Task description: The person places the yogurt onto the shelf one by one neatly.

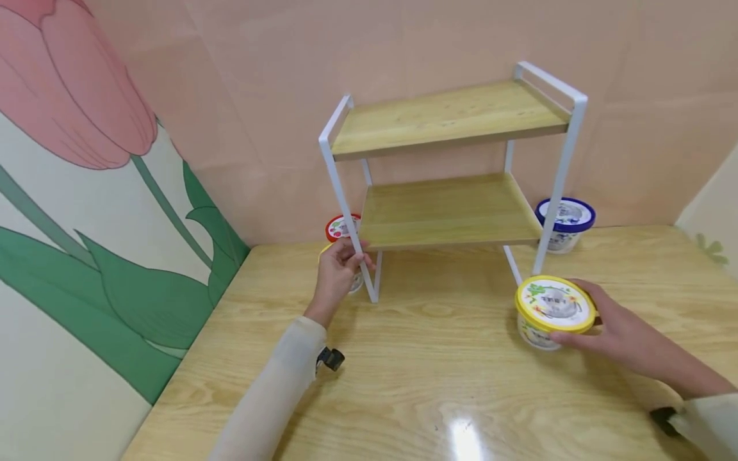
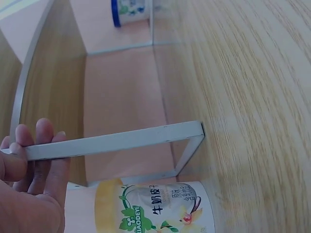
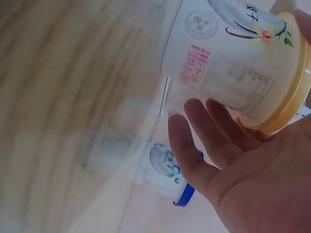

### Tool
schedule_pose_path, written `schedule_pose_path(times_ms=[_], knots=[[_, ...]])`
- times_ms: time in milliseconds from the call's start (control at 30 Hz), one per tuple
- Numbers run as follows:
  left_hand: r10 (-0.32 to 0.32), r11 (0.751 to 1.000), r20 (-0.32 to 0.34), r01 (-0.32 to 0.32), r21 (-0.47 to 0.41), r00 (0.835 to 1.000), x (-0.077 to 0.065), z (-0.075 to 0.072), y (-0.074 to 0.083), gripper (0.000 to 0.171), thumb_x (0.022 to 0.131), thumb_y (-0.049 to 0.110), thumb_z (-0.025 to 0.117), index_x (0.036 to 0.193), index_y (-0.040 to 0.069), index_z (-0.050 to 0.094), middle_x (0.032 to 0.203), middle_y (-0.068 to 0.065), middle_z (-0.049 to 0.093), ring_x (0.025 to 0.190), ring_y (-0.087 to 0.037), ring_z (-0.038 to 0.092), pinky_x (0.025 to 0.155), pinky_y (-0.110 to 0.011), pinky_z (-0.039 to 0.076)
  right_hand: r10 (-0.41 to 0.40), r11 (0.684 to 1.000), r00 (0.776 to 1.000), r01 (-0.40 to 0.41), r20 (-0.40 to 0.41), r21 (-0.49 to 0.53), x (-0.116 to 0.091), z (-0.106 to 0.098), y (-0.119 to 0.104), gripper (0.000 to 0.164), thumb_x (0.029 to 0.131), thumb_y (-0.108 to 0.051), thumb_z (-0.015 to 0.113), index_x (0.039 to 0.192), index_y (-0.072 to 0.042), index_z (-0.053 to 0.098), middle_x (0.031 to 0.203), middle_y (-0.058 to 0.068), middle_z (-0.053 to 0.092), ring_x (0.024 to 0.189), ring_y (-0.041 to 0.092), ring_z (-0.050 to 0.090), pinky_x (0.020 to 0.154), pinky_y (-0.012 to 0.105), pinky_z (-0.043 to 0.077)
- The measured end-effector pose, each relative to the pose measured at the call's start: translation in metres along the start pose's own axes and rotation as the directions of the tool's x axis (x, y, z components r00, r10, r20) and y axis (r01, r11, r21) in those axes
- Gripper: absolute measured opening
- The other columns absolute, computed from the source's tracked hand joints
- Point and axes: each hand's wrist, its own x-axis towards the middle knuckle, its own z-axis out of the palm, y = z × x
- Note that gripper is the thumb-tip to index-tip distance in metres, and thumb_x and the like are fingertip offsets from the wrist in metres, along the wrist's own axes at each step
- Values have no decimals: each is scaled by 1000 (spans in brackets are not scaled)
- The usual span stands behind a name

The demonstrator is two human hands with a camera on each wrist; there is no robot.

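Observation:
A two-tier wooden shelf rack (image 1: 450,214) with white metal side frames stands on the table. My left hand (image 1: 336,274) grips its left front leg (image 2: 121,141), thumb on one side and fingers on the other, just under the lower board. In my right hand (image 1: 631,333) is a yellow-lidded tub (image 1: 555,306), held upright by its side between thumb and fingers, close to the rack's right front leg. The right wrist view shows its printed white wall (image 3: 228,58) and the fingers curving beside it.
Behind the left leg stand a red-lidded tub (image 1: 339,228) and another yellow-lidded tub (image 2: 160,208), partly hidden by the hand. A blue-lidded tub (image 1: 567,216) stands behind the rack's right side. A pink backdrop (image 1: 259,128) rises behind the table (image 1: 415,371).

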Motion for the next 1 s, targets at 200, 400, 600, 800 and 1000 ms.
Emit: schedule_pose_path(times_ms=[200,400,600,800,1000], knots=[[-2,1000,4,2,7,1000,2,1,-2,20,93,-13,55,111,-10,62,74,-5,67,69,-21,68,85,-55,58,19,998,1000,-20,13,64,1,1,2,104,81,-31,81,156,-3,13,141,36,40,120,55,43,88,70,38],[7,1000,-8,-7,16,1000,0,1,-3,19,93,-12,55,111,-9,62,73,-2,66,68,-22,68,82,-53,59,16,993,999,-21,41,114,3,3,5,100,85,-28,78,157,-6,13,143,30,40,117,1,42,87,23,42],[-11,1000,1,11,5,1000,-1,1,-2,20,94,-11,56,112,-9,62,73,-1,66,67,-18,68,80,-44,61,23,995,998,-27,52,93,2,4,4,97,86,-30,77,156,-5,16,142,30,43,118,15,46,78,17,37],[-19,1000,-1,19,5,1000,0,3,-4,20,94,-11,56,112,-7,63,83,-22,67,68,-18,67,83,-50,60,-7,995,1000,5,23,97,1,4,2,95,84,-29,79,155,-6,20,141,28,45,110,-18,32,76,11,35],[5,1000,-8,-5,9,1000,0,2,-2,19,94,-10,57,111,-7,63,81,-21,68,69,-22,68,83,-57,57,4,995,999,-8,36,104,3,3,-1,97,85,-30,78,156,-5,17,143,30,43,121,13,46,88,27,42]])
